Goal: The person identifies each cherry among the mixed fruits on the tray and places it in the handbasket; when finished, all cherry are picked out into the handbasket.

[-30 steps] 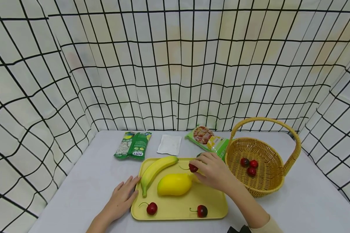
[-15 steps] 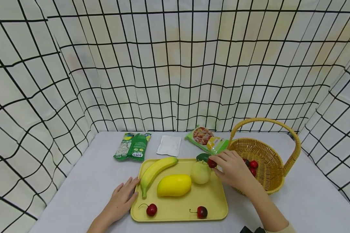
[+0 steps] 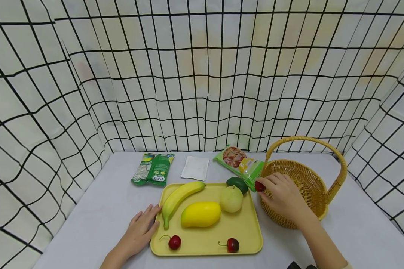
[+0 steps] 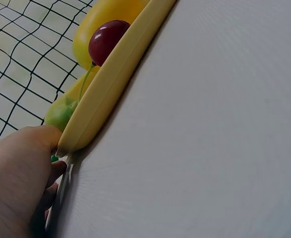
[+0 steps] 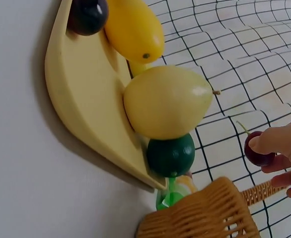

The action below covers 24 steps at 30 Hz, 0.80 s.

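My right hand (image 3: 284,196) pinches a dark red cherry (image 3: 259,186) between thumb and fingers, over the near left rim of the wicker basket (image 3: 314,179). In the right wrist view the cherry (image 5: 258,148) shows its thin green stem. My left hand (image 3: 138,229) rests with extended fingers against the left edge of the yellow tray (image 3: 195,250). On that tray lie a banana (image 3: 178,198), a yellow mango (image 3: 201,214), a pale round fruit (image 3: 231,199), a dark green fruit (image 3: 237,183) and two cherries, one front left (image 3: 174,242), one front right (image 3: 233,245). The hand hides the cherries in the basket.
Behind the tray lie a green packet (image 3: 153,169), a white square pad (image 3: 195,167) and a light green packet (image 3: 239,160) partly behind the basket. The basket's tall handle (image 3: 340,179) arches above it. Black-lined white netting (image 3: 202,86) encloses the table.
My right hand has carried the cherry rightward from above the tray to the basket's rim, uncovering the pale round fruit and the dark green one. The left hand has stayed put.
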Available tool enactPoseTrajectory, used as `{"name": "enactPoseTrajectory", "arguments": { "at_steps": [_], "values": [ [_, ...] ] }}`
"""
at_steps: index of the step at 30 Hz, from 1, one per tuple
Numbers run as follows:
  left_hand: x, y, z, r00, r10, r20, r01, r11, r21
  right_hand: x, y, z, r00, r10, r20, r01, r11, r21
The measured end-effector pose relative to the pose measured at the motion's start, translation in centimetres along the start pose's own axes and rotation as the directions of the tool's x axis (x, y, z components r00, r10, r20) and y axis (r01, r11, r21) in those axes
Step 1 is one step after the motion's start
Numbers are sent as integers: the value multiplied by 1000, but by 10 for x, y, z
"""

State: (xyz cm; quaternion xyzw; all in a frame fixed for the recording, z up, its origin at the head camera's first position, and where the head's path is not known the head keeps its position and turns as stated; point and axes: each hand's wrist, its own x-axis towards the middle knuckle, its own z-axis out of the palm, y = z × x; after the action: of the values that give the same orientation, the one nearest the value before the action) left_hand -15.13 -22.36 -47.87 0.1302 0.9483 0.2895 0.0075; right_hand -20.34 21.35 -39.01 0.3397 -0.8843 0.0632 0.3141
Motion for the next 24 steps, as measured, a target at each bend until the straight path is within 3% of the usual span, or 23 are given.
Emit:
{"name": "enactPoseTrajectory", "arguments": {
  "at_steps": [7,15,24],
  "values": [
    [0,-1,1,1000,4,-7,-4,1000,-1,-10,12,-4,999,41,5,-41,999,-28],
    [0,-1,1,1000,5,-9,-5,1000,1,-25,29,0,988,139,67,-136,990,-39],
    [0,-1,0,1000,11,-3,-11,1000,1,-37,43,10,980,165,109,-158,985,-67]
  ]
}}
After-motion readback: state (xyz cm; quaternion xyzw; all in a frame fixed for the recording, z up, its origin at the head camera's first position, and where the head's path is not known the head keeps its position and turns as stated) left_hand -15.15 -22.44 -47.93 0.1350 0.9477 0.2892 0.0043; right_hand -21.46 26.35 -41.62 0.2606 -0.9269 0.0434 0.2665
